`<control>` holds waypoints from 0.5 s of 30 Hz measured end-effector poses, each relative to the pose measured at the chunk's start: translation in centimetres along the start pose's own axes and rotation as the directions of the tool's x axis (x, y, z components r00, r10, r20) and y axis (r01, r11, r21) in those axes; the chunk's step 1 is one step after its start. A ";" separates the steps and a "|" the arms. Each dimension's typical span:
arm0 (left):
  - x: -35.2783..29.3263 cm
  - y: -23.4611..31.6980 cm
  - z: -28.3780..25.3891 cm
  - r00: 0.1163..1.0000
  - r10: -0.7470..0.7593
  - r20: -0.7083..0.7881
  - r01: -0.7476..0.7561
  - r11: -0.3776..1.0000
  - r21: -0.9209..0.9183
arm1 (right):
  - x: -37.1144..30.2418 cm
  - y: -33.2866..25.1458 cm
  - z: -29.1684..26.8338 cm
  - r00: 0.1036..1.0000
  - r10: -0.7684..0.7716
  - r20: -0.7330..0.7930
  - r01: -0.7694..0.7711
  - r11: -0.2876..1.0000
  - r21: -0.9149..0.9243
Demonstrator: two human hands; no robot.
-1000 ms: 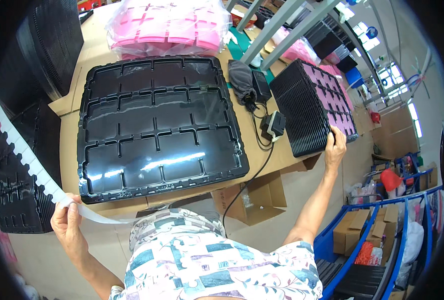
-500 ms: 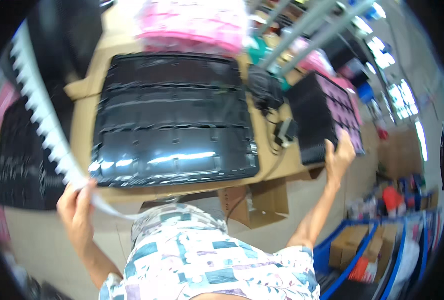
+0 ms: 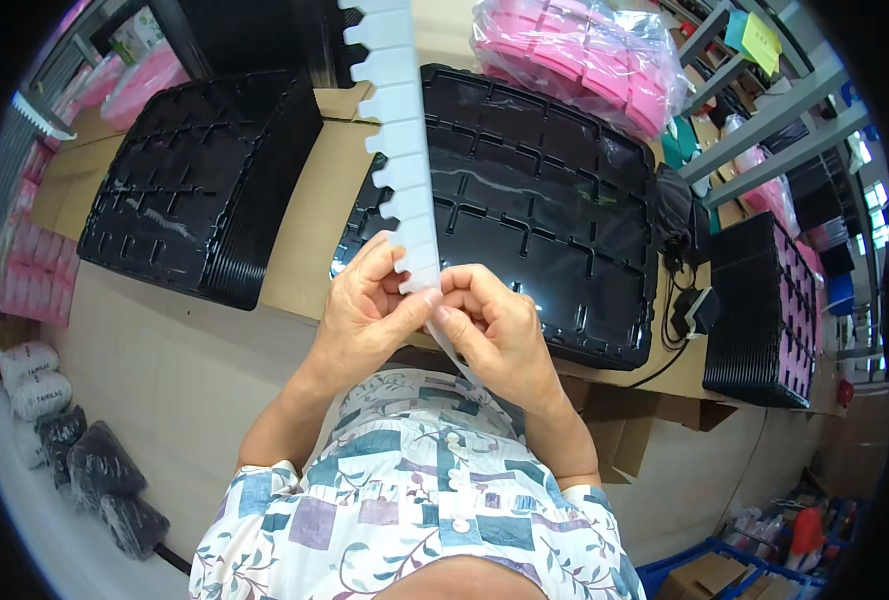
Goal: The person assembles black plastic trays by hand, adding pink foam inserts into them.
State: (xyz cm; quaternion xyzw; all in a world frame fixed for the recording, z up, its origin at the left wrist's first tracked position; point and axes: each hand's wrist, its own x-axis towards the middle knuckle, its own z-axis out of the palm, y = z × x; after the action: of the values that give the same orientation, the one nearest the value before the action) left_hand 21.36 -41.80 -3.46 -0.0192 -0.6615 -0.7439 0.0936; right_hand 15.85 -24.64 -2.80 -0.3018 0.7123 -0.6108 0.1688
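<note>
From where I watch, my left hand (image 3: 360, 315) and right hand (image 3: 495, 325) are side by side, thumbs nearly meeting, each pinching the white notched strip (image 3: 400, 130) between thumb and fingers. The strip stands up from my grip toward the top of the view, teeth facing left, and its thin tail runs down past my right hand to the shirt (image 3: 445, 510). It crosses in front of the big black tray (image 3: 535, 200) on the table (image 3: 290, 250), so part of the tray's left side is hidden from me, and my hands block its near left corner. To the left I have a stack of black trays (image 3: 195, 190), with pink bundles (image 3: 35, 270) beyond it. Behind the big tray sit pink sheets in clear plastic (image 3: 585, 60). Along its right side there's a dark pouch (image 3: 675, 200), then a black plug (image 3: 697, 312) with a loose cable (image 3: 660, 375), and past those another tray stack (image 3: 760, 310) with a purple face. Grey metal bars (image 3: 775, 145) cut across the clutter at upper right. On the floor I make out dark bundles (image 3: 110, 475) at left and an open cardboard box (image 3: 615, 430) below the table edge
</note>
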 end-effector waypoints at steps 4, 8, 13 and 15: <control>1.3 1.1 -2.3 0.940 -0.111 0.322 0.261 0.840 -0.475 | -0.2 0.4 -0.3 0.978 0.100 0.182 -0.170 0.888 0.428; 3.1 0.6 -3.4 0.838 0.101 0.536 0.198 0.859 -0.471 | -0.6 0.3 -0.8 0.870 0.179 0.460 -0.448 0.678 0.582; 2.7 0.3 -1.3 0.971 0.125 0.204 -0.054 0.945 -0.322 | -1.2 -1.3 -0.9 0.998 0.024 0.052 -0.019 0.997 -0.078; 1.9 0.4 -1.4 0.992 -0.064 0.111 0.095 0.947 -0.308 | -0.5 -1.0 -0.8 0.923 -0.311 -0.226 0.194 0.885 -0.422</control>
State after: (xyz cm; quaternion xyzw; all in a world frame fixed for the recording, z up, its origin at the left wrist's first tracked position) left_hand 19.71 -43.44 -2.93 -0.0443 -0.5396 -0.8403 0.0261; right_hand 16.01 -23.75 -1.76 -0.3285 0.7909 -0.5097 -0.0821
